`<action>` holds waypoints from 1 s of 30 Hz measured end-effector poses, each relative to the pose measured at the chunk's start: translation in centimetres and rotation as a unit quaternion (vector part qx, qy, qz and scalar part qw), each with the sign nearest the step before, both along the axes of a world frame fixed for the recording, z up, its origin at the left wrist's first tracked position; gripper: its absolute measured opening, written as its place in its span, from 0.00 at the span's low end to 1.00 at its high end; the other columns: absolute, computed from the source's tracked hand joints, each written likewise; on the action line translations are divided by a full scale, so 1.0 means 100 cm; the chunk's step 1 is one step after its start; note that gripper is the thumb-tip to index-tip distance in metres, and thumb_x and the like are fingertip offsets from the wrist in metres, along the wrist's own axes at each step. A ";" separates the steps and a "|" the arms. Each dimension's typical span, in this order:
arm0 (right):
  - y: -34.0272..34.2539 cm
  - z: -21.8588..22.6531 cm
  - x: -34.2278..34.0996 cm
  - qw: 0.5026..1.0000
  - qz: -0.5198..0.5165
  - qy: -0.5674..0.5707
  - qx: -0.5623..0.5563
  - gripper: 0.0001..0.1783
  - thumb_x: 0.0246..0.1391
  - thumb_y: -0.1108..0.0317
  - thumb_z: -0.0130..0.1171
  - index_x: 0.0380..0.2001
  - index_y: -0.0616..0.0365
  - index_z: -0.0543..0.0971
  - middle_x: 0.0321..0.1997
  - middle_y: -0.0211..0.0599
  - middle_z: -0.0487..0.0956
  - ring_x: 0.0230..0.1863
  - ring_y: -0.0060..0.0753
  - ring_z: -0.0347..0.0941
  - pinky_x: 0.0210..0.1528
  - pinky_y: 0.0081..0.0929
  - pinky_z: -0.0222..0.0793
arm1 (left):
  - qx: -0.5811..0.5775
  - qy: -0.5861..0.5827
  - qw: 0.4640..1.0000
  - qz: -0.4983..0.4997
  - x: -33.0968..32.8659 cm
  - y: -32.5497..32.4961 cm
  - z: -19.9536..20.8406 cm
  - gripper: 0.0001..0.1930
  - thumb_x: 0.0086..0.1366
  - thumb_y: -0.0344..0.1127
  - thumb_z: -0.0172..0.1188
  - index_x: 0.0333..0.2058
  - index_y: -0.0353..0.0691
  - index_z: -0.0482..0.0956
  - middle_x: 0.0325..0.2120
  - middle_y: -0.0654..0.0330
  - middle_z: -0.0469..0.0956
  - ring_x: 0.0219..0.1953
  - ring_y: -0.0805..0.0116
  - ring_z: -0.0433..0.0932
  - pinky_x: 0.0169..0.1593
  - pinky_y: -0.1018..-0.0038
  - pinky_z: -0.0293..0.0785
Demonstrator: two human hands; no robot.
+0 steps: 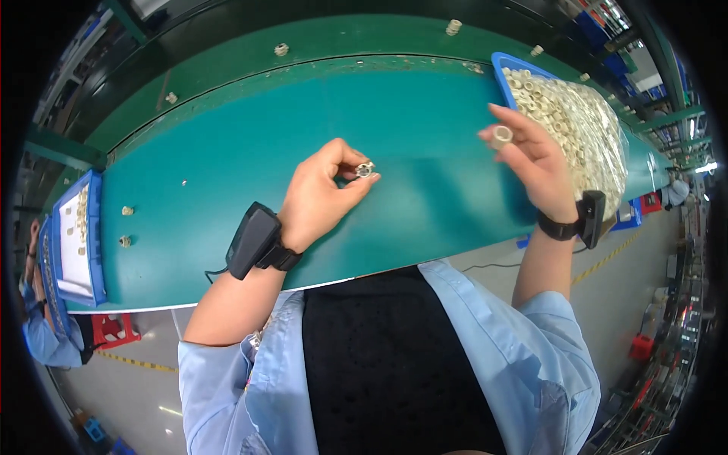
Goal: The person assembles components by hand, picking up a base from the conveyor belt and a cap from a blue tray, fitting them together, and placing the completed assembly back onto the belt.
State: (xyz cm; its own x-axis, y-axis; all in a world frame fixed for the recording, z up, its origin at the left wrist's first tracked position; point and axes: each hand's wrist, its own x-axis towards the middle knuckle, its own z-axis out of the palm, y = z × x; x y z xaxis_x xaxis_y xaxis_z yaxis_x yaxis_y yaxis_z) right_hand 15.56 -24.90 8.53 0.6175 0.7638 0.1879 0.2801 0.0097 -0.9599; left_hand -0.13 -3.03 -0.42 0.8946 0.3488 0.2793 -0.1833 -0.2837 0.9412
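My left hand (315,193) is over the middle of the green work surface (303,114), its thumb and fingers pinched on a small ring-shaped fitting (365,170) with a shiny metallic look. Off to the right, my right hand (540,171) holds a cream ring (501,136) between thumb and fingertips, its opening showing. That hand is beside a blue bin (500,72) heaped with similar cream rings (537,102), partly covered by a clear plastic bag (599,125). Two small fittings, one upper (127,211) and one lower (124,241), lie on the left of the surface.
A blue tray (97,250) at the far left has a white lining and several cream pieces. Beyond the table's back edge, several fittings stand on a green strip, including one near its middle (281,49) and another further right (453,27). Another person (51,334) is at far left.
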 end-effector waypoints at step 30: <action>0.092 -0.064 -0.028 0.976 0.170 0.133 0.003 0.15 0.50 0.77 0.56 0.42 0.65 0.70 0.39 0.34 0.73 0.40 0.21 0.70 0.39 0.17 0.67 | 0.158 0.005 0.983 0.089 -0.004 0.010 0.018 0.09 0.46 0.24 0.65 0.26 0.35 0.74 0.23 0.61 0.72 0.27 0.70 0.72 0.30 0.78 0.69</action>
State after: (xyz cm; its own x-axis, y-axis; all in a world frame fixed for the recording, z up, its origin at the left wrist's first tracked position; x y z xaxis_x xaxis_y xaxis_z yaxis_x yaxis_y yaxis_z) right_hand 12.78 -15.74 2.16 0.3569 0.9322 0.0600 0.0000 0.0643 -0.9979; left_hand -0.57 -2.05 1.35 0.8305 0.3981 0.3897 -0.0946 -0.5886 0.8029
